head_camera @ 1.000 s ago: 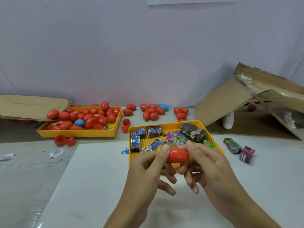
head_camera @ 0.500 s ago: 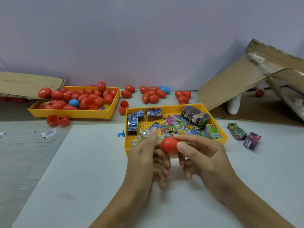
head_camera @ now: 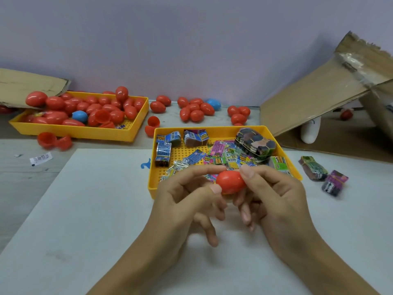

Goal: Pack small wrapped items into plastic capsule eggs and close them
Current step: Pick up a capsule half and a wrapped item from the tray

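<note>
A white sheet-covered table (head_camera: 89, 220) bears a torn brown cardboard box (head_camera: 319, 92) at the right, a far yellow plastic tray (head_camera: 85, 132) heaped with red capsule eggs, and a nearer yellow perforated tray (head_camera: 157, 184) of small colourful wrapped packets (head_camera: 221, 155). Just in front of that tray, the left hand (head_camera: 187, 201) and right hand (head_camera: 274, 194) each pinch an end of one closed red plastic egg (head_camera: 230, 181) between thumb and forefinger

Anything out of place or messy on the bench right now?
Yes. Two wrapped bundles lie on the white mat, right of the near yellow tray. Closed red eggs sit loose behind it, and open red halves lie beside the far tray. A torn cardboard box leans at right.
</note>
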Demonstrator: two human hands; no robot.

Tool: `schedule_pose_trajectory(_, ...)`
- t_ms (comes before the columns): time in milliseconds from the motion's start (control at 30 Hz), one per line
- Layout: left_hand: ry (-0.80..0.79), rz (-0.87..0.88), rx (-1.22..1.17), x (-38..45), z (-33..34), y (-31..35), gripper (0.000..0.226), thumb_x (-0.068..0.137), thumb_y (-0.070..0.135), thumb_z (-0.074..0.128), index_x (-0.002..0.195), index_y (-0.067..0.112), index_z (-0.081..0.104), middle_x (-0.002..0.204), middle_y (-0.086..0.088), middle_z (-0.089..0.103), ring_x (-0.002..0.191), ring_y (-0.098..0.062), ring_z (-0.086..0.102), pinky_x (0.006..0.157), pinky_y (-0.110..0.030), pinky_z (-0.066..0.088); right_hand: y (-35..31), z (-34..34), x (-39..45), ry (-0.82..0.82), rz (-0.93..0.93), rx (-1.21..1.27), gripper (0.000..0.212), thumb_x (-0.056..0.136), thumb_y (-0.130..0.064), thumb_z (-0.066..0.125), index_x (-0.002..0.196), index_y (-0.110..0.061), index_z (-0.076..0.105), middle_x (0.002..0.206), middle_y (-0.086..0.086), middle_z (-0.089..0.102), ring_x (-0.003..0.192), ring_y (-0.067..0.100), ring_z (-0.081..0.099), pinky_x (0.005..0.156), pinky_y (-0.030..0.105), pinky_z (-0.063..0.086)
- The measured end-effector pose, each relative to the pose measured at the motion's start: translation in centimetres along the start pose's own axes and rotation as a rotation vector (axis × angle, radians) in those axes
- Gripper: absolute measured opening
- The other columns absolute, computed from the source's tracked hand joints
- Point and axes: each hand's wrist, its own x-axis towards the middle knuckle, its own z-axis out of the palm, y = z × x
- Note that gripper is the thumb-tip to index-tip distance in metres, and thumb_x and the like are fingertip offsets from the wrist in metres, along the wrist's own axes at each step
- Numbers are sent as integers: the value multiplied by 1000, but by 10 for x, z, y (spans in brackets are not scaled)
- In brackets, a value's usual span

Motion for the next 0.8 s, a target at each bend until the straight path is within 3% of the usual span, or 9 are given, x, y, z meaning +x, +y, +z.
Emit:
schedule_pose_trajectory(100, 54, -25, -72, 1, 1, 0, 34, 69, 40, 68, 89, 13, 70, 64, -19, 61, 51, -26, 60, 38, -27, 47, -2, 0, 0, -29, -8, 37, 45, 72, -53, 79, 97, -16, 76, 70, 12, 69, 48, 20, 60, 41, 23, 45)
schedule_pose_trajectory(233, 164, -42, -13, 3, 4, -2, 59, 74, 61, 61, 80, 2, 66, 58, -22, 60, 43, -28, 57, 36, -25, 45, -2, 3, -1, -47, -1, 23, 36, 73, -41, 83, 103, -22, 77, 80, 13, 73, 55, 19, 64, 42, 26, 48)
schedule_pose_trajectory(367, 188, 24, 83, 1, 5, -3, 41, 85, 49, 65, 67, 12, 68, 54, -16, 61, 40, -26, 58, 37, -25, 45, -2, 3, -2, -56, 21, 16, 30, 71, -28, 79, 100, -23, 78, 78, 16, 73, 55, 21, 66, 46, 27, 52)
schedule_pose_trajectory(467, 155, 55, 58, 0, 4, -3, 22, 76, 35, 77, 79, 14, 74, 57, -13, 64, 45, -25, 62, 39, -27, 49, -5, 3, -2, -52, 30, 55, 45, 70, -46, 83, 107, -21, 76, 76, 16, 72, 55, 22, 67, 49, 28, 54)
schedule_pose_trajectory(567, 138, 73, 42, -1, 2, -3, 27, 68, 31, 75, 92, 18, 77, 61, -13, 66, 50, -25, 64, 42, -30, 52, -4, 4, -1, 14, 39, 25, 55, 68, -61, 78, 104, -19, 76, 71, 18, 70, 52, 24, 66, 40, 28, 50)
schedule_pose_trajectory(700, 80, 78, 60, -1, 3, -3, 31, 68, 26, 75, 99, 23, 77, 73, -12, 66, 54, -22, 65, 45, -31, 52, -1, 3, 0, 53, 15, -30, 51, 74, -59, 73, 84, -10, 75, 63, 15, 68, 43, 23, 60, 37, 25, 46)
schedule_pose_trajectory(800, 100, 77, 68, 1, 3, -4, 33, 70, 32, 75, 102, 24, 75, 76, -12, 65, 54, -23, 64, 44, -32, 52, -2, 1, -2, 21, 1, -6, 47, 73, -56, 76, 91, -12, 76, 66, 16, 69, 49, 24, 64, 42, 27, 50)
